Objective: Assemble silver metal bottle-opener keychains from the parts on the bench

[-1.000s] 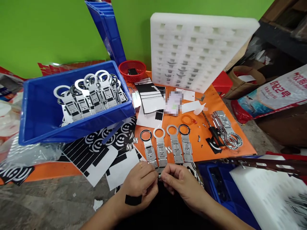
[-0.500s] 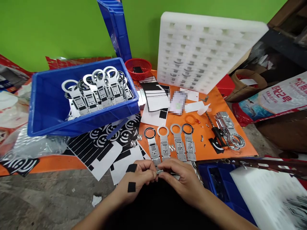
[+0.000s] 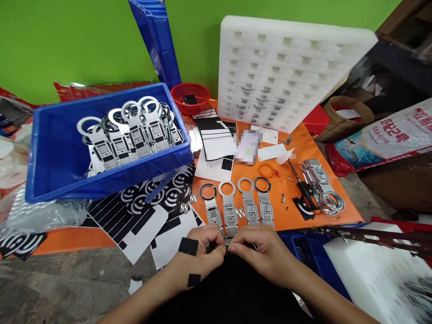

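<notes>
The bare left hand (image 3: 204,252) and bare right hand (image 3: 259,249), fingertips close together, pinch what seems one small thin piece (image 3: 227,248), mostly hidden, at the orange bench's (image 3: 280,219) near edge. Just beyond lie four grey metal ring-topped brackets (image 3: 231,215): two rings black, two grey.
</notes>
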A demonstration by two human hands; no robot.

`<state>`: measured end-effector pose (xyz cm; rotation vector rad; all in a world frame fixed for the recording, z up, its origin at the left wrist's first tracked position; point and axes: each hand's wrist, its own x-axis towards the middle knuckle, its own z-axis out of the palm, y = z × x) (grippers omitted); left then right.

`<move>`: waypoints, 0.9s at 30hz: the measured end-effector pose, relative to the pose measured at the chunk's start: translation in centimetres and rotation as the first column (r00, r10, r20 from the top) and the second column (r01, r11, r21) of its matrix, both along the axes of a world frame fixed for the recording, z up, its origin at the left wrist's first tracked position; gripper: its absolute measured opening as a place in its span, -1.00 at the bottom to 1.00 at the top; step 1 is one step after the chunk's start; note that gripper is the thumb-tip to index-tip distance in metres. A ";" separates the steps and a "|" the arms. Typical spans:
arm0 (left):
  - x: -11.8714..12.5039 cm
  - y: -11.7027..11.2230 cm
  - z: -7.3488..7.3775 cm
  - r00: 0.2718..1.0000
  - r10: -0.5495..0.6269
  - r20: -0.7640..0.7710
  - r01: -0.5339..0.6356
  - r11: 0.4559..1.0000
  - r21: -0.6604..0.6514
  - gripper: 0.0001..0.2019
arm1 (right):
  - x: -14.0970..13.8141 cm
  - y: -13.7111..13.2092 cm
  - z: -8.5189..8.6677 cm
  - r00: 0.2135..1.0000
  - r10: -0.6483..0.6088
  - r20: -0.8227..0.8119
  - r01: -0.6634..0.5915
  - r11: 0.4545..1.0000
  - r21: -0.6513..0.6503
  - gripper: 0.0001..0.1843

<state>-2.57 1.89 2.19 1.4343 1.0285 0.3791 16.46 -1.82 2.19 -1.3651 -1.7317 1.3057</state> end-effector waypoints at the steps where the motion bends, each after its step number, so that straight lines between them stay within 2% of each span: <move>1: 0.1 0.1 0.0 1.000 -0.012 0.003 0.012 1.000 0.026 -0.82 | 0.0 0.1 0.0 0.999 -0.022 -0.030 0.019 0.997 -0.073 -0.74; 4: 0.3 0.5 0.0 1.000 -0.007 0.030 0.006 1.000 0.008 -0.82 | 0.0 0.2 -0.1 0.988 -0.091 -0.121 0.060 0.969 -0.238 -0.72; 7: 0.2 0.8 0.0 0.996 0.069 0.062 -0.064 0.995 -0.077 -0.82 | -0.2 0.2 -0.2 0.976 -0.158 -0.150 0.113 0.956 -0.270 -0.76; 11: 0.0 0.9 -0.4 0.983 0.142 0.119 -0.122 0.979 -0.166 -0.84 | -0.4 0.2 0.0 0.986 -0.126 -0.112 0.109 0.983 -0.147 -0.81; 13: -0.1 0.9 -0.7 0.974 0.160 0.163 -0.111 0.955 -0.276 -0.83 | -0.3 0.2 0.1 0.992 -0.087 -0.094 0.079 0.993 -0.092 -0.86; 17: 0.0 0.7 -1.3 0.950 0.205 0.235 -0.064 0.866 -0.496 -0.80 | 0.1 0.1 0.3 0.997 0.004 -0.080 -0.002 1.000 0.017 -0.58; 21: 0.2 0.5 -1.4 0.943 0.230 0.242 -0.068 0.843 -0.534 -0.77 | 0.3 0.1 0.1 0.994 0.028 -0.106 -0.017 0.994 0.107 -0.66; 27: 0.3 0.5 -1.3 0.944 0.219 0.245 -0.048 0.829 -0.557 -0.74 | 0.3 0.1 0.3 0.990 0.020 -0.141 -0.010 0.998 0.069 -0.70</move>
